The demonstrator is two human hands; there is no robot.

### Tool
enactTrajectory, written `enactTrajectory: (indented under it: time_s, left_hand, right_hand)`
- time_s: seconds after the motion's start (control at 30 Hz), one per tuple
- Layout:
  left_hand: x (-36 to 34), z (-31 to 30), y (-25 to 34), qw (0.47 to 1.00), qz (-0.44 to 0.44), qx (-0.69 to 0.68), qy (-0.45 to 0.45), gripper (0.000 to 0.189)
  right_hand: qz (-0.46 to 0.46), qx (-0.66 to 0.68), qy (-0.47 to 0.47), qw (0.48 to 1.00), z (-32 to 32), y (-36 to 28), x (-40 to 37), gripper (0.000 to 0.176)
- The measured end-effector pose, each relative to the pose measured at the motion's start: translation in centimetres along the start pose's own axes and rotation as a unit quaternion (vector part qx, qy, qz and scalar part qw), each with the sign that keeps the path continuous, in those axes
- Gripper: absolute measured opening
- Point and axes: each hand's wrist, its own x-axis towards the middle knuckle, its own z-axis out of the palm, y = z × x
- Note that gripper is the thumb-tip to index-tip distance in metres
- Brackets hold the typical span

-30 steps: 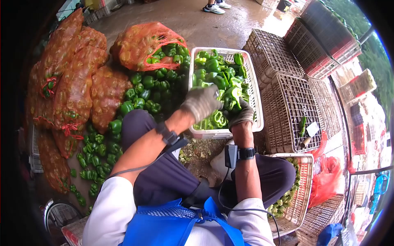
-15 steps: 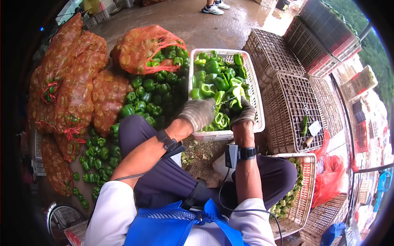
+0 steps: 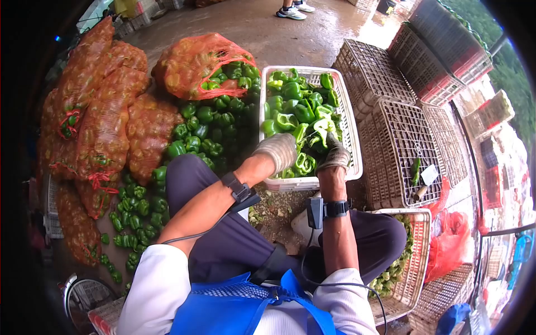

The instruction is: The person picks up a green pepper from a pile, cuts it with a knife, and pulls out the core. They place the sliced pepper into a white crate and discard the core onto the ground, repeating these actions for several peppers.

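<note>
Nearest the camera, a blue vest (image 3: 234, 307) and dark trousers (image 3: 223, 245) are filling the lower frame, and black wrist units (image 3: 239, 190) with trailing cables are sitting on both forearms. The gloved left hand (image 3: 275, 152) is curling knuckles-up over the near end of the white crate (image 3: 353, 139). The gloved right hand (image 3: 335, 157) is curling just beside it at the near right corner. The gloves and the angle are hiding whether either hand is pinching anything, so that cannot be told. The nearest pepper (image 3: 304, 163) is lying between the two hands, on top of the green peppers (image 3: 296, 109) heaping the crate. These are looking light, hollow and waxy-skinned, firm yet likely to bruise or slip, so a grasp round the broad shoulders near the stalk is seeming soundest. The crate's rim is rising only slightly above its load. A loose pepper pile (image 3: 206, 125) is lying just beside its left wall, empty lattice crates (image 3: 391, 134) are crowding its right, and a low basket (image 3: 416, 245) is sitting by the right knee. Open room is lying mainly above the crate. Farther off, orange net sacks (image 3: 103, 117) are stacking at the left, and another person's shoes (image 3: 291, 10) are standing on the wet floor (image 3: 262, 28)
</note>
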Motion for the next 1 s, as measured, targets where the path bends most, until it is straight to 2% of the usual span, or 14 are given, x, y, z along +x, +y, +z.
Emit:
enactTrajectory:
  time_s: [0.07,0.17,0.2,0.3,0.33,0.43,0.47,0.57,0.7,0.8,0.93,1.0]
  left_hand:
    - [0.9,0.2,-0.2,0.994,0.075,0.07,-0.048,0.02]
    - [0.7,0.0,0.0,0.992,0.099,0.077,-0.007,0.023]
    - [0.4,-0.2,0.5,1.0,-0.006,0.004,-0.024,0.023]
    - [-1.2,-0.9,0.6,0.987,-0.102,-0.099,0.076,0.024]
    - [-1.8,-1.5,0.6,0.986,-0.09,-0.117,0.077,0.026]
    - [-3.4,-2.8,1.4,0.989,-0.064,-0.108,0.078,0.025]
    - [-3.8,-3.0,1.7,0.991,-0.047,-0.115,0.053,0.025]
    - [-3.3,-2.0,2.1,0.994,-0.04,-0.096,0.041,0.025]
    - [-2.5,-1.4,1.9,0.996,-0.035,-0.081,0.022,0.023]
    - [-2.0,-1.2,1.9,0.997,-0.029,-0.073,0.003,0.021]
    - [-1.8,-0.4,1.4,0.999,0.012,-0.051,0.009,0.019]
    - [-1.3,1.0,0.9,0.999,0.043,-0.009,0.016,0.019]
  right_hand:
    - [0.126,0.182,0.058,0.973,1.8,-3.0,-2.0,0.034]
    - [0.119,0.217,0.052,0.968,2.1,-3.2,-2.1,0.031]
    - [0.109,0.229,0.023,0.967,2.0,-3.3,-2.2,0.028]
    - [0.11,0.242,0.032,0.964,2.9,-5.4,-3.2,0.027]
    - [0.113,0.257,0.017,0.96,3.0,-6.0,-3.4,0.028]
    - [0.114,0.261,0.063,0.956,1.9,-5.2,-2.1,0.03]
    - [0.052,0.199,0.007,0.979,1.6,-4.6,-1.7,0.03]
    - [0.144,0.32,0.072,0.934,1.9,-5.4,-1.7,0.032]
    - [0.143,0.308,0.062,0.939,1.6,-4.2,-0.5,0.035]
    - [0.161,0.305,0.088,0.934,1.9,-4.5,-1.1,0.034]
    - [0.163,0.281,0.092,0.941,2.2,-5.2,-1.7,0.034]
    - [0.131,0.265,0.097,0.95,2.6,-5.2,-2.1,0.034]
